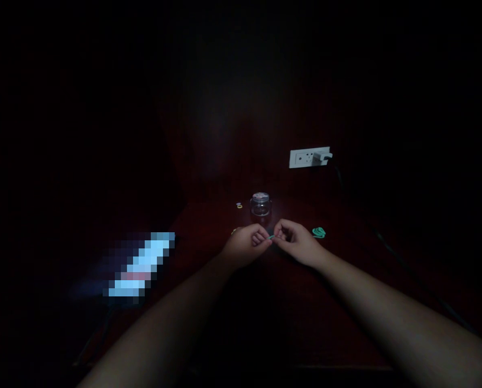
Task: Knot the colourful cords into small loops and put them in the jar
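The scene is very dark. My left hand point(247, 243) and my right hand point(294, 240) meet over a dark red table point(225, 226), both with fingers curled in a pinch. Between the fingertips shows a small teal piece point(270, 237), perhaps a rubber band; both hands grip it. Just behind the hands stands a small clear glass jar point(261, 205). A few teal bands point(318, 232) lie on the table right of my right hand. A tiny yellowish ring point(239, 205) lies left of the jar.
A white wall socket point(309, 158) with a plug and a dark cable running right and down sits behind the jar. A lit, blurred-out phone screen point(139, 267) lies on the table at the left. Everything else is in darkness.
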`<state>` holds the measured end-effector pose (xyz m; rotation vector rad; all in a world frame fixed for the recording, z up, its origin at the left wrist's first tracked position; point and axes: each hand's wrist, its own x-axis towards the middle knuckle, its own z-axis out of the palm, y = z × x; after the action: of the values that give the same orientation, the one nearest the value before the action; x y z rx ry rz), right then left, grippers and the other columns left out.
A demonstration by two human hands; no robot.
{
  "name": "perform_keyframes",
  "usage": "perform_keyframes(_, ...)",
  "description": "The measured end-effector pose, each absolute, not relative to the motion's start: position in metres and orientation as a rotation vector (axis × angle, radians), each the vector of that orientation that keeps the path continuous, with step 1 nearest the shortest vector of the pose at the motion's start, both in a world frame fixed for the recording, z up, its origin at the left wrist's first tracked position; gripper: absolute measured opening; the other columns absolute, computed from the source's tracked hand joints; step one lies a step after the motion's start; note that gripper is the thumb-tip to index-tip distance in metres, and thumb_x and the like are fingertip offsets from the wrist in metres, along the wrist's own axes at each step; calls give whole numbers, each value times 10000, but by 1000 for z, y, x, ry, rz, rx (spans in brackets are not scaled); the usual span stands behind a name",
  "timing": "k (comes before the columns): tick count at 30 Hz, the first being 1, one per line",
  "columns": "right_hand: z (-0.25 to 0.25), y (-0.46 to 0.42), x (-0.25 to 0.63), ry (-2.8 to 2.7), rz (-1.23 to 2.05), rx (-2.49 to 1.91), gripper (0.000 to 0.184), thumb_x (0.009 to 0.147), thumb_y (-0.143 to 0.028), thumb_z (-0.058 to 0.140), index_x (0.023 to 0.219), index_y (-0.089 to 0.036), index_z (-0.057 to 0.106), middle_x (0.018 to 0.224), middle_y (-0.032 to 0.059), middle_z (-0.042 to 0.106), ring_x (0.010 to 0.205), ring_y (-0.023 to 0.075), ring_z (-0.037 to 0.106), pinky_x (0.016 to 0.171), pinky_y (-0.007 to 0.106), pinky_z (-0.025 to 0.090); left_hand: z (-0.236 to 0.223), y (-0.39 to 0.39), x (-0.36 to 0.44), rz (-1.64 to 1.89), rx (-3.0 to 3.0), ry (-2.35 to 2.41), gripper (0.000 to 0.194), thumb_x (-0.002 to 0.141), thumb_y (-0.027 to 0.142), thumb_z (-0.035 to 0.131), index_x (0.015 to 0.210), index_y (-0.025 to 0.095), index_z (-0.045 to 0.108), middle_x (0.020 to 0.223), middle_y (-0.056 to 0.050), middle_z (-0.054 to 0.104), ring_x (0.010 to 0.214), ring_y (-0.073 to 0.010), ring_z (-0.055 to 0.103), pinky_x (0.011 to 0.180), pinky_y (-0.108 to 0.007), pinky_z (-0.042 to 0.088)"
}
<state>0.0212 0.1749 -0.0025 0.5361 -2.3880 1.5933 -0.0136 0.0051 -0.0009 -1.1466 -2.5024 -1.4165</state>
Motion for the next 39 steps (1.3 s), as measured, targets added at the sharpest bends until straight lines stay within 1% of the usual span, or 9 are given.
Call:
perform_keyframes(5,-2,175,23,-2429,1576,548,121,709,-253,551,701,-164,470,559,-45,398,516,75,354,471,204,290,0,5,-14,-1452,-1143,-2487,151,740,277,578,785,133,576,666,-6,593,580,-76,527,537,-187,448)
perform_keyframes(10,-1,175,26,-2478,1607,568,62,678,-189,529,685,-162,473,569,-43,412,527,78,365,489,208,296,0,5,-15,-1471,-1129,-2474,145,738,273,581,788,137,569,683,-12,605,594,-83,542,552,-196,457)
perform_keyframes(15,-4,176,24,-2482,1605,583,58,649,-144,510,671,-164,460,575,-45,415,535,76,370,498,207,299,-1,6,-15,-1474,-1141,-2491,161,734,288,588,784,138,563,679,-9,598,595,-83,540,554,-195,451)
perform_keyframes(22,-4,176,22,-2427,1547,511,87,670,-173,521,669,-171,434,572,-46,411,527,78,371,483,206,301,2,6,-10,-1522,-1248,-2541,150,746,289,569,768,140,566,650,7,564,576,-77,505,543,-188,426)
perform_keyframes(26,-4,175,21,-2445,1503,487,91,693,-205,532,669,-158,458,572,-40,425,527,74,375,478,202,303,3,5,-10,-1541,-1249,-2546,151,750,287,564,779,138,563,656,9,557,580,-74,496,547,-185,421)
perform_keyframes(32,-5,176,21,-2458,1535,519,74,705,-206,539,735,-145,510,582,-36,449,517,71,385,462,197,297,2,6,-10,-1562,-1243,-2538,153,754,291,561,781,140,558,660,12,551,589,-73,494,553,-182,417)
perform_keyframes(39,-8,175,20,-2446,1634,541,117,701,-202,550,795,-155,499,587,-48,444,510,72,388,467,201,301,2,6,-11,-1564,-1236,-2540,139,755,275,564,781,138,555,656,15,555,581,-68,492,548,-177,415)
